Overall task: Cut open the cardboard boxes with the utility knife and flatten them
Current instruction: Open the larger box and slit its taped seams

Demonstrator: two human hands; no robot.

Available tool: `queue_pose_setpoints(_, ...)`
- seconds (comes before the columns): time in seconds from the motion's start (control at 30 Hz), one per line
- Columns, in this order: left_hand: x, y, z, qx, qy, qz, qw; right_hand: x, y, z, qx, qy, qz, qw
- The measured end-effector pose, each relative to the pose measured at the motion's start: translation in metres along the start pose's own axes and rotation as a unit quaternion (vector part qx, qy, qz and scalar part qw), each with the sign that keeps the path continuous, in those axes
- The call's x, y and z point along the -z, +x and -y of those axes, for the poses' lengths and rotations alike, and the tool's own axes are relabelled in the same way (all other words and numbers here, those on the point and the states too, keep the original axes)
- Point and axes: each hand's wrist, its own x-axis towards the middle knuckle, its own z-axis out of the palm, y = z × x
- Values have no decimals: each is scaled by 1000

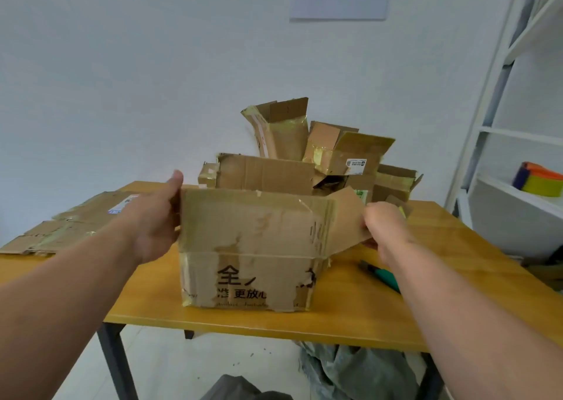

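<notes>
The taped cardboard box (246, 247) is gripped by the left hand (152, 223) and right hand (385, 224), set apart at its sides. The utility knife (382, 274) is left lying beside the right forearm.

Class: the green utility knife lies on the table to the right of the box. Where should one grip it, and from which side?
Grip the utility knife by its green handle, from above and from the right. It lies flat on the table, with the dark tip pointing at the box, and the right forearm partly covers the handle end, so that hand is probably nearest.
</notes>
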Motion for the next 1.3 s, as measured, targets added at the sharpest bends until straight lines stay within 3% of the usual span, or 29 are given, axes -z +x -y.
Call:
queue_pose_setpoints(0.07, -2, -9, -7, 0, 4, 75, 997, -4, -1, -1, 67, -17, -2, 998)
queue_pose_setpoints(0.13, 2, -16, -11, 13, 138, 170, 976, -5, -2, -7, 123, -14, 4, 992)
queue_pose_setpoints(0.23, 10, -23, -8, 86, 383, 249, 885, -3, -1, -21, 157, 1, 29, 987)
queue_pose_setpoints(0.3, 9, -21, -1, 116, 524, 259, 803, -1, 2, -34, 188, -119, 23, 975)
queue_pose_setpoints(0.4, 0, -13, 14, 54, 686, 220, 691, 0, -5, -44, 244, -407, -15, 880)
queue_pose_setpoints(0.5, -11, -7, 24, -26, 801, 162, 576, -10, -20, -31, 305, -478, 17, 823)
queue_pose_setpoints(0.77, -42, 9, 7, -9, 874, 206, 440, -58, -47, 0, 225, -563, 84, 791)
queue_pose_setpoints(0.83, -52, 14, 3, 18, 855, 244, 458, -65, -47, 2, 206, -547, 91, 807)
queue_pose_setpoints(0.93, -61, 25, -1, 63, 750, 273, 599, -67, -43, 1, 176, -516, 100, 833)
queue_pose_setpoints(0.97, -59, 29, 2, 46, 745, 240, 620, -66, -42, -1, 171, -507, 100, 839)
queue_pose_setpoints(1.1, -39, 53, 30, 20, 773, 79, 629, -69, -39, -7, 182, -496, 77, 846)
queue_pose_setpoints(1.23, -39, 59, 36, 29, 747, 54, 662, -70, -43, -12, 195, -484, 58, 851)
queue_pose_setpoints(1.3, -42, 58, 36, 45, 747, 71, 660, -69, -43, -14, 200, -479, 59, 853)
